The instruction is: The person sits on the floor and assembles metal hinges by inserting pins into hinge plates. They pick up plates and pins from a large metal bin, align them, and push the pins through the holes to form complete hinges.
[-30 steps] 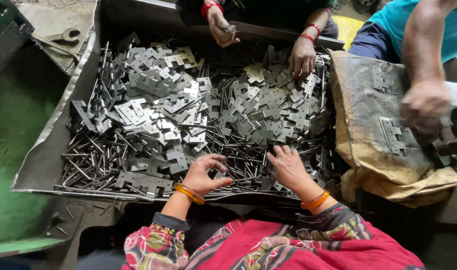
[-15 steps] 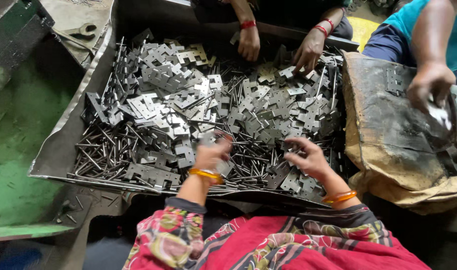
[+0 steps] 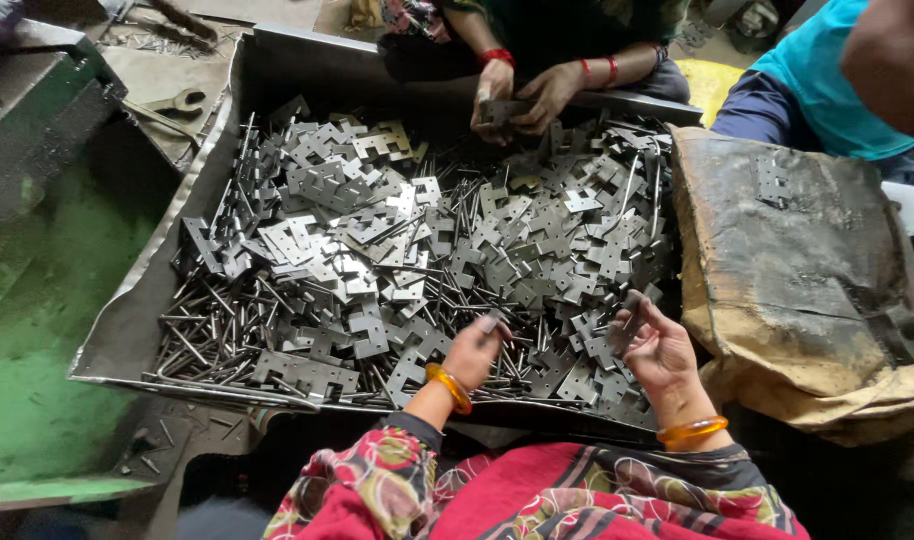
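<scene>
A big metal tray (image 3: 127,330) holds a heap of flat grey hinge plates (image 3: 377,240) and thin steel pins (image 3: 217,340). My left hand (image 3: 474,350), with an orange bangle, is closed around a small metal piece just above the pile at the tray's near edge. My right hand (image 3: 655,345), palm up, grips a hinge plate between thumb and fingers. Across the tray another person's two hands (image 3: 522,95), with red bangles, hold a plate together.
A worn brown sack (image 3: 797,270) covers a block to the right of the tray. A third person in a teal shirt (image 3: 827,80) sits at the far right. Green floor (image 3: 37,400) and a dark metal block (image 3: 37,110) lie left.
Both my hands have lifted off the pile, each now holding a piece. The other person's hands came together on a plate at the far rim.
</scene>
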